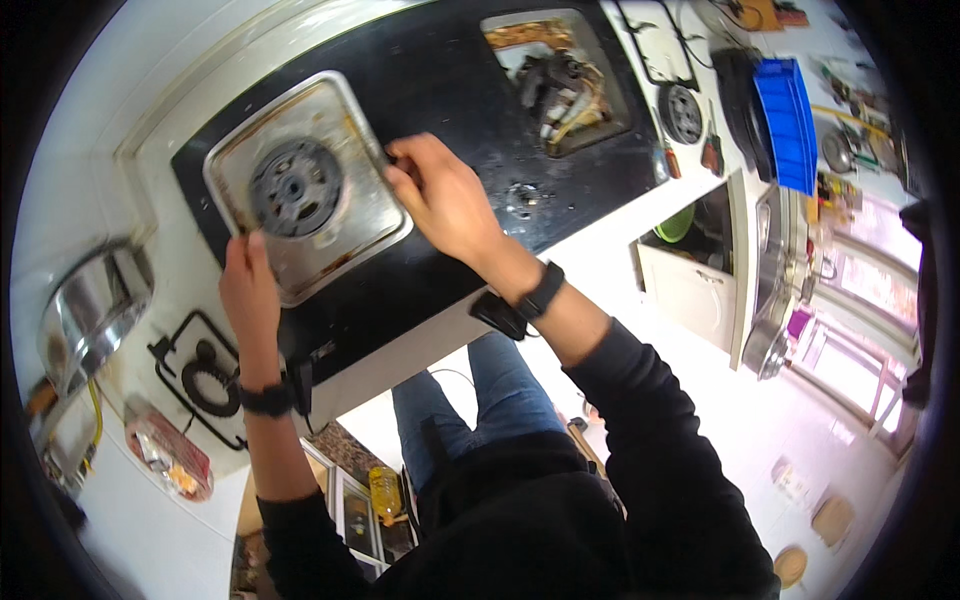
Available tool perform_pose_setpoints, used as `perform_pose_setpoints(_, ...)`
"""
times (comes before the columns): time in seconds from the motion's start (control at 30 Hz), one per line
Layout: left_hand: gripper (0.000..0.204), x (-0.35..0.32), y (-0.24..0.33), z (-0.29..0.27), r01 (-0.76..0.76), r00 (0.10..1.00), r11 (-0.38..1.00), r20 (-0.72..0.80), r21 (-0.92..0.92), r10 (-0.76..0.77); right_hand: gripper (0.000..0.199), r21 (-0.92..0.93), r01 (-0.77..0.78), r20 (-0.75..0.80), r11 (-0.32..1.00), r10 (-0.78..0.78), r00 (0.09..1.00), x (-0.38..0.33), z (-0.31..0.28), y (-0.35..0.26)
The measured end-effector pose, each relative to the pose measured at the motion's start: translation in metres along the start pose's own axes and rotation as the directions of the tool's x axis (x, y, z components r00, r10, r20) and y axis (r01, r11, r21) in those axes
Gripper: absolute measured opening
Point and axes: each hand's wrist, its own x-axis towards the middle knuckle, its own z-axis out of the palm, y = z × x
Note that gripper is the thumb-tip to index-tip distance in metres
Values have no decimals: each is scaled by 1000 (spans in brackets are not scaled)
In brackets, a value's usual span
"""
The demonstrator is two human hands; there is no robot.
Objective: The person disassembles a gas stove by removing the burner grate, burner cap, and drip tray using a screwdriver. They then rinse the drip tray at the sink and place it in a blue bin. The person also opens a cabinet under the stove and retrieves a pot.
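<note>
A square metal burner pan [300,262], stained brown in places, lies over the left part of a black gas cooktop [420,95]. A dark round burner [297,188] shows in its middle. My left hand [250,285] is closed on the pan's near left edge, thumb and fingers at the rim. On the opposite side, my right hand [445,195] grips the pan's right edge with curled fingers. Further right, the cooktop has a square opening [600,140] with dirty burner parts [565,95] inside. Whether the pan is lifted or resting, I cannot tell.
Left of the cooktop are a steel pot [97,315], a black pan support [170,350] and a plastic-wrapped package [168,455]. On the right lie a second burner plate [680,113], screwdrivers [712,155] and a blue bin [787,125]. Small debris [525,198] dots the glass.
</note>
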Motion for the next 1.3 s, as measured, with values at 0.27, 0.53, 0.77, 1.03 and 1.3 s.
perform_pose_setpoints(0.27,30,-106,53,61,-61,998,943,-21,-326,58,11,-121,-337,-538,934,223,813,-103,-256,198)
perform_pose_setpoints(0.53,28,-145,122,121,-70,993,943,70,-326,98,38,-617,-585,-645,526,87,759,-115,-480,407)
perform_pose_setpoints(0.77,20,-155,162,138,-69,989,978,116,-197,93,36,-541,-643,-297,542,592,749,-85,-527,468)
perform_pose_setpoints(1.03,15,-159,160,107,-22,996,924,69,-382,52,14,533,-119,-313,838,326,892,-100,-402,285)
perform_pose_setpoints(1.3,15,-151,106,77,-13,996,909,-83,-417,-24,14,699,-107,-52,707,199,979,-25,-106,30)
